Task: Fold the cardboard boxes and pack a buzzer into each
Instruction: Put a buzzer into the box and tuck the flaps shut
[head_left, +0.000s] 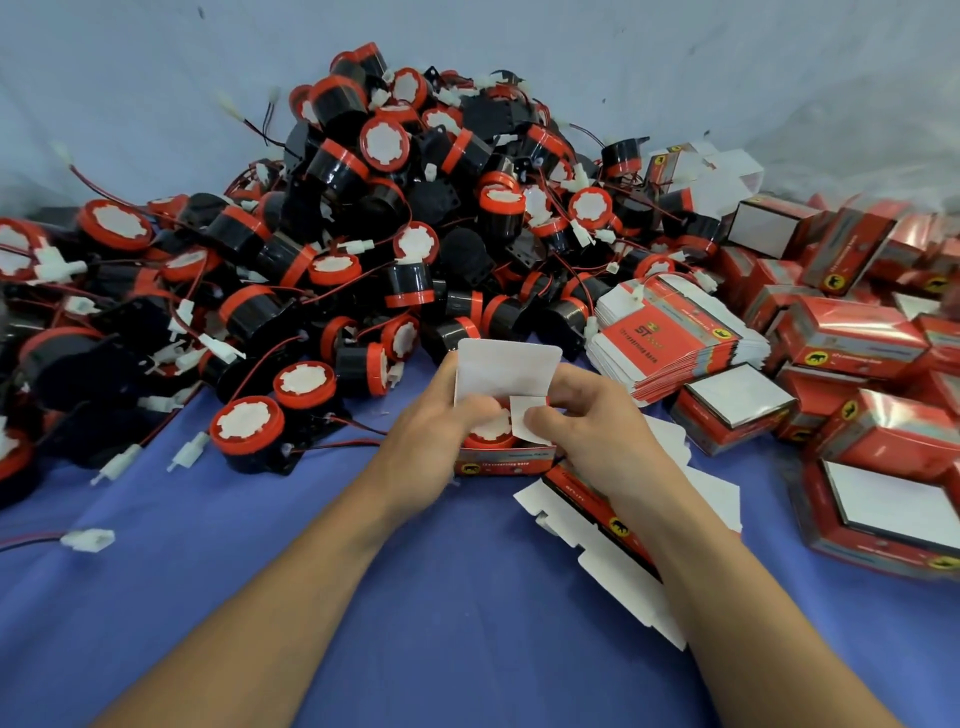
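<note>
A small red cardboard box (506, 464) stands on the blue cloth in the middle, its white top lid (506, 371) raised. Inside it a red and black buzzer (488, 434) shows between my hands. My left hand (436, 431) grips the box's left side, thumb over the opening. My right hand (597, 426) holds the right side and pinches a small white side flap (524, 418) over the buzzer. A big heap of loose buzzers (363, 218) with red wires and white plugs lies behind.
A stack of flat unfolded boxes (670, 338) lies at the right of the heap. Flat box blanks (597, 525) lie under my right forearm. Several closed red boxes (857, 338) are piled at the far right. A loose white plug (88, 539) lies at the left.
</note>
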